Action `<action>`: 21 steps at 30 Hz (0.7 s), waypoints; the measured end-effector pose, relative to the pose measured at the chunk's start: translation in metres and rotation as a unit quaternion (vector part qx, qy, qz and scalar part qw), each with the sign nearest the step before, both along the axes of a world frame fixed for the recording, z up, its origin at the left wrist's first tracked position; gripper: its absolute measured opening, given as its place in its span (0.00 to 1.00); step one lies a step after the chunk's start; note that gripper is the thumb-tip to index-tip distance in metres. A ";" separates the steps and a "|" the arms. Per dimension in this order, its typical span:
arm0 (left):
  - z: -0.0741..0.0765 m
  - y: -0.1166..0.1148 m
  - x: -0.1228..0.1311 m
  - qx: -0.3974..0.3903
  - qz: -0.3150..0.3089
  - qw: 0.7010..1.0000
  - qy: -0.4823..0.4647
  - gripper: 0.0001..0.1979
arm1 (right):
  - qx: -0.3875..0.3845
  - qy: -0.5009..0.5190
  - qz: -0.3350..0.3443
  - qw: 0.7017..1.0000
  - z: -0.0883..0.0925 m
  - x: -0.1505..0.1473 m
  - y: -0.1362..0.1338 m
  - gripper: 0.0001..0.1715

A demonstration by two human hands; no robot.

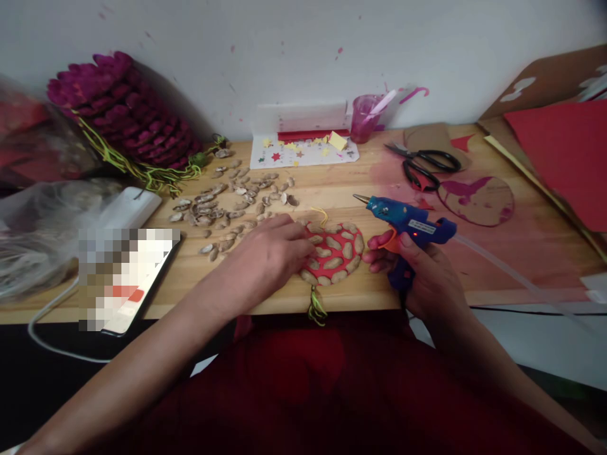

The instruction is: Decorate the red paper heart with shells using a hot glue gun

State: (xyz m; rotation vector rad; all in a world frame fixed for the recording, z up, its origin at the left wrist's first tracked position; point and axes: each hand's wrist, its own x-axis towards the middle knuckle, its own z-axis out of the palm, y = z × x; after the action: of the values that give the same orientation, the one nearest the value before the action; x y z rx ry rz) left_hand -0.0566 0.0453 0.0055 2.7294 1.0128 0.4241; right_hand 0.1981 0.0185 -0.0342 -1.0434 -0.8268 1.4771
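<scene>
A red disc (pixel 323 254) covered with peanut shells lies at the table's front edge, a green-yellow tassel (pixel 317 308) hanging from it. My left hand (pixel 279 249) is over its left part, fingers curled down against it. What those fingertips pinch, if anything, is hidden. In my right hand (pixel 422 268) is a blue glue gun (pixel 408 221) with a lit red light. Its metal nozzle points left, above and to the right of the disc, and my fingers are by the orange trigger (pixel 389 239). A clear glue stick (pixel 493 262) trails out of its back.
Loose peanut shells (pixel 227 202) are scattered left of centre. Black-handled scissors (pixel 429 167) and a cardboard disc (pixel 478 199) lie at right, near red sheets (pixel 564 158). Behind stand a pink cup (pixel 364 119) and a star-strewn paper (pixel 303 155). A phone (pixel 142 278) lies left, below a purple stack (pixel 128 114).
</scene>
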 end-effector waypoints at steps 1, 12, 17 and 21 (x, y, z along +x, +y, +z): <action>-0.002 0.000 0.002 -0.004 -0.004 1.000 0.004 0.10 | 0.000 0.000 0.000 1.000 0.000 0.000 0.000 0.13; 0.003 0.000 0.014 -0.036 -0.007 0.997 0.067 0.13 | -0.001 -0.003 -0.003 1.000 -0.002 0.000 0.000 0.13; 0.002 0.000 0.015 -0.033 -0.027 0.996 0.075 0.12 | 0.000 -0.007 -0.004 1.000 -0.001 0.000 0.000 0.13; -0.003 0.000 0.014 -0.024 -0.028 0.997 0.061 0.11 | 0.004 -0.020 -0.005 1.000 -0.002 -0.001 0.000 0.13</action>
State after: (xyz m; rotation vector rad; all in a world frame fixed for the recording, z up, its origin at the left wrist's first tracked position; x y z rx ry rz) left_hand -0.0426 0.0449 0.0028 2.7628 0.9589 0.2230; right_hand 0.1973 0.0187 -0.0360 -1.0721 -0.8539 1.4466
